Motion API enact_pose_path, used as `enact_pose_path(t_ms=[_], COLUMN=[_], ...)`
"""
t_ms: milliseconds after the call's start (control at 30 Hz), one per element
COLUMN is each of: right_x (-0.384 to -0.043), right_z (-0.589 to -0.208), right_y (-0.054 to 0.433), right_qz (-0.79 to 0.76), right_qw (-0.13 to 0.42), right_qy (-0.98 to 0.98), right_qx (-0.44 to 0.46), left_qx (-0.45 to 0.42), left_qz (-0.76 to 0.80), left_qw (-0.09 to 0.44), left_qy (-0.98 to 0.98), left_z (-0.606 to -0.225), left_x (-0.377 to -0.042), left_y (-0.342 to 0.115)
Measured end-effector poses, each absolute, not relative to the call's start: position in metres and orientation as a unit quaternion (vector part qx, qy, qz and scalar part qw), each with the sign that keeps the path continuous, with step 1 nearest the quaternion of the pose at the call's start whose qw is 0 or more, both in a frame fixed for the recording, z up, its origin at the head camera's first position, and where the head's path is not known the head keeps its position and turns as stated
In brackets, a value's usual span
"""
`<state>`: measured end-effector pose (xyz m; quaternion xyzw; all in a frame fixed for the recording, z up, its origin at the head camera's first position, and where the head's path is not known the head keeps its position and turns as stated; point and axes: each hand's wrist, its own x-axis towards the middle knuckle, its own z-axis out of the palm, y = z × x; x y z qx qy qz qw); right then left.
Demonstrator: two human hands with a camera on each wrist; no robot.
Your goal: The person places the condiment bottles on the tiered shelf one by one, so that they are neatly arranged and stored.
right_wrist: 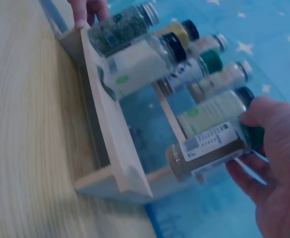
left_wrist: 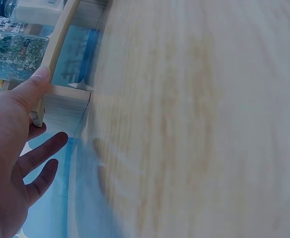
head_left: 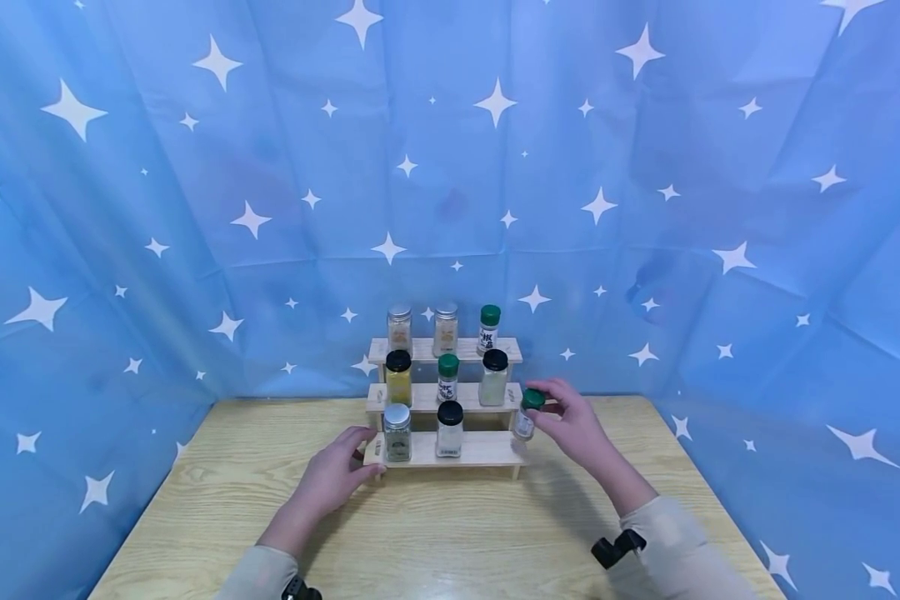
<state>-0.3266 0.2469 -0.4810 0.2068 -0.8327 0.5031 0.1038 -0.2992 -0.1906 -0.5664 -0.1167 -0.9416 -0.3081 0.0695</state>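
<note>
My right hand (head_left: 570, 421) pinches a green-capped spice jar (right_wrist: 209, 148) by its cap, holding it at the right end of the bottom tier of a wooden three-tier rack (head_left: 487, 450). Brown contents and a white barcode label show on this jar in the right wrist view. At the rack's other end, my left hand (head_left: 333, 468) grips the bottom board's left corner, thumb on the front edge and a finger beneath. Beside that thumb stands a silver-capped jar of green flakes (left_wrist: 16, 54). To its right is a black-capped jar of white contents (head_left: 450, 433).
On the middle tier are a yellow jar (head_left: 398, 383), a green-capped jar (head_left: 447, 383) and a black-capped pale jar (head_left: 492, 382). The top tier carries two silver-capped jars (head_left: 446, 332) and another green-capped jar (head_left: 489, 332). A star-patterned blue curtain (head_left: 450, 208) surrounds the wooden table (head_left: 450, 533).
</note>
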Motion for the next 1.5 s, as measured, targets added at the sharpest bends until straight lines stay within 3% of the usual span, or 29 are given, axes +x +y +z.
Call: enact_pose_path(t_ms=[567, 1500], right_x=[-0.323, -0.321], right_z=[-0.493, -0.507], right_y=[0.204, 0.2], right_qz=[0.485, 0.502], right_qw=[0.067, 0.062], right_qy=[-0.836, -0.833], right_qx=[0.248, 0.227], left_qx=[-0.121, -0.122], left_qz=[-0.312, -0.311], left_qw=[0.072, 0.071], left_qy=[-0.939, -0.94], left_z=[-0.569, -0.569], left_x=[-0.3, -0.301], left_y=[-0.192, -0.193])
